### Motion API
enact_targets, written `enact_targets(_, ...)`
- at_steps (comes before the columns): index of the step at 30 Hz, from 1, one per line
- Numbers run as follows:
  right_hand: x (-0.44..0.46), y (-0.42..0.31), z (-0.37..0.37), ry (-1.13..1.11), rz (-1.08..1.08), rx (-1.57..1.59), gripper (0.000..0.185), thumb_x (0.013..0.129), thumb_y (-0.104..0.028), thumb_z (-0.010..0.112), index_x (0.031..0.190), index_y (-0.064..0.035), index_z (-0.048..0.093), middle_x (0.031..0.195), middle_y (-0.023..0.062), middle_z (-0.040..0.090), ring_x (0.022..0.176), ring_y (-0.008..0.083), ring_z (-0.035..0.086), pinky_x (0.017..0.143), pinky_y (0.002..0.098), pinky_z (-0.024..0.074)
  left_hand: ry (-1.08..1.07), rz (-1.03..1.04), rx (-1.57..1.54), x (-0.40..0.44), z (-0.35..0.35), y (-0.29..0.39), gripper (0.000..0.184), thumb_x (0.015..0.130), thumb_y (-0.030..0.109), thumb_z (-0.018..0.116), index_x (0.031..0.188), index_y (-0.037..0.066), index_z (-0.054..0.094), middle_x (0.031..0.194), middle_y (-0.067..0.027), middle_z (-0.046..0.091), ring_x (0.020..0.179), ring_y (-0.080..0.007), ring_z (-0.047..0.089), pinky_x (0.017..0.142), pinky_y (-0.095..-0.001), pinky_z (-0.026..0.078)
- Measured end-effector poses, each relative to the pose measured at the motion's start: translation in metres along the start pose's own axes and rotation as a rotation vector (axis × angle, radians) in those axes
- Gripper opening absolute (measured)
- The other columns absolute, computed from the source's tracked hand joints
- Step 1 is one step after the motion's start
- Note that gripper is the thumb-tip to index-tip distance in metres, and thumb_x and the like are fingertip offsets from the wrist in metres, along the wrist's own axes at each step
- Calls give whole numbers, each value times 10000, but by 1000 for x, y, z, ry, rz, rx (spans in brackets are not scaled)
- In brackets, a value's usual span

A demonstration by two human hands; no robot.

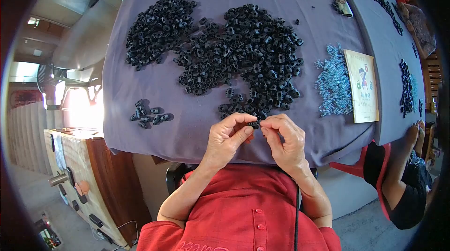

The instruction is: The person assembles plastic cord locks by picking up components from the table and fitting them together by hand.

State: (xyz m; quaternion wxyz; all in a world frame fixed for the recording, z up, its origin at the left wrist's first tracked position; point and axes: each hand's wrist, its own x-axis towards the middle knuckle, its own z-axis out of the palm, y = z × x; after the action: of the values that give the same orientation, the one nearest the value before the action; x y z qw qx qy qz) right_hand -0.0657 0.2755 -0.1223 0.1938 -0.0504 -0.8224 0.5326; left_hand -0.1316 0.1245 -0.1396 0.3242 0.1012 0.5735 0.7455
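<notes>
My left hand (228, 139) is closed in a pinch, thumb against forefinger, on a small black plastic part (253, 124). Close beside it, my right hand (285, 141) also pinches with thumb and forefinger; whatever sits between those fingertips is too small to make out. Both hands are just above the near edge of the large heap of black plastic parts (262, 49), whose pieces look hollow. A second heap of black parts (159, 28) lies to its left. Off to the right is a spread of tiny, pale blue clear pieces (333, 82).
A small group of black parts (147, 114) lies at the left on the grey tablecloth (197, 129). At right are a booklet (362, 87) and a white and green packet (340, 0). Another person (403, 190) sits at the adjoining table, which bears more black parts (407, 89).
</notes>
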Motion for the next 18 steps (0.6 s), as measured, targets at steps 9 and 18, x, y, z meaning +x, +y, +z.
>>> enact_targets(9,-1,-5,-6,-149,193,96,119,767,42,661,870,-9,629,776,103,626,623,191,613,552,278,478,-59,-18,-53,-4,-8,-3,172,883,31,599,1044,14,655,888,-42,585,721,-113,574,652,-236,487)
enact_targets(18,5,-10,8,-206,122,32,134,752,-7,701,842,-12,602,778,80,633,634,172,620,551,276,483,-36,-116,-279,-9,-19,-11,192,886,69,611,1068,19,641,946,-56,627,721,-118,572,655,-238,483)
